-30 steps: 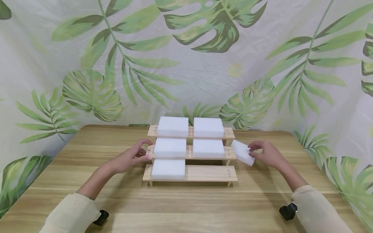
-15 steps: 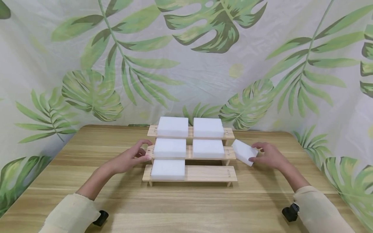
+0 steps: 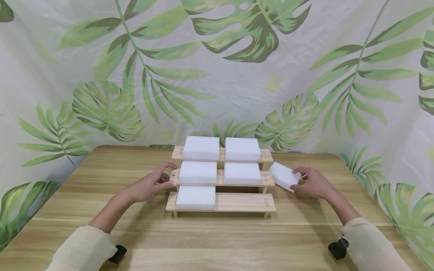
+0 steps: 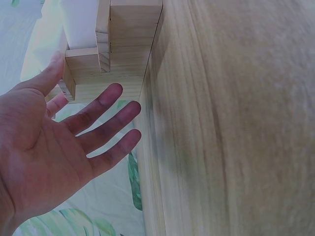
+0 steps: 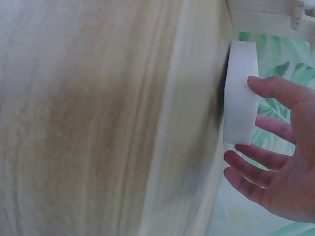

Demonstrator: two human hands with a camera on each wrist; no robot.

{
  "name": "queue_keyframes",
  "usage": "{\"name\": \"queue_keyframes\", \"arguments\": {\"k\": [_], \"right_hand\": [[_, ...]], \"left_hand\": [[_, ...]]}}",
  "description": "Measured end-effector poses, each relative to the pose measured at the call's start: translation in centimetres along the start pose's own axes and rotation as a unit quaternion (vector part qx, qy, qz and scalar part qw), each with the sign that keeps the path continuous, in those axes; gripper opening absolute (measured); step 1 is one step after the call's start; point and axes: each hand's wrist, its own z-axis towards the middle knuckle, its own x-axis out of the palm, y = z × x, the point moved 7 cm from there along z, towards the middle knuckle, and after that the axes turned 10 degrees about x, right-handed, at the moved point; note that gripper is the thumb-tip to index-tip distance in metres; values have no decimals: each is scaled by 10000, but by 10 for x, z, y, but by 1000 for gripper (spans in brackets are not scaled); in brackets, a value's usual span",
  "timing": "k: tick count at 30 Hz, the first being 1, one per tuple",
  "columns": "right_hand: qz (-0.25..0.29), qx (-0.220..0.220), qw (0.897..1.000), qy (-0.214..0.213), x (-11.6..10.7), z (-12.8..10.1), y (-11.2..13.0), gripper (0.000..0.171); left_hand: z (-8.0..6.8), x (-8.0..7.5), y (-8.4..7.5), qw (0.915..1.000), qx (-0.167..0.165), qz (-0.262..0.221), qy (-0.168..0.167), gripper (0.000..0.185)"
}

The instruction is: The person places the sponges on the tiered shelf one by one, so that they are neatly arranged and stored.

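A three-tier wooden stand (image 3: 244, 203) rises in steps toward the back of the table. White foam blocks sit on its tiers: two on the top, two on the middle, and one foam block (image 3: 195, 197) at the left of the bottom tier. At the left end of the middle tier, my left hand (image 3: 150, 184) pinches the board between thumb and index finger; its other fingers (image 4: 110, 130) are spread below. Right of the stand, a loose foam block (image 3: 284, 176) lies turned at an angle, close over the table. My right hand (image 3: 313, 183) holds its right end by thumb and fingers.
The wooden table (image 3: 217, 244) spreads out in front of the stand. A cloth with a green leaf print (image 3: 237, 94) hangs behind the table's back edge. Black wrist devices (image 3: 117, 254) show at both sleeves.
The right hand has shifted slightly right and its fingers have spread wider on the loose foam block, which looks less tilted than a second ago. The left hand and stand stay put.
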Motion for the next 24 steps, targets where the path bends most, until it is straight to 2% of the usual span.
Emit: {"name": "queue_keyframes", "arguments": {"k": [7,17,24], "right_hand": [[188,-174,9985,-494,-19,-7,-1,56],[495,-215,9958,-742,-38,-17,-1,52],[761,-658,9897,-1019,-49,-25,3,44]], "left_hand": [[0,0,0,10000,43,14,-1,48],[1,1,-2,9998,125,-174,25,49],[1,1,-2,9998,116,-165,4,49]]}}
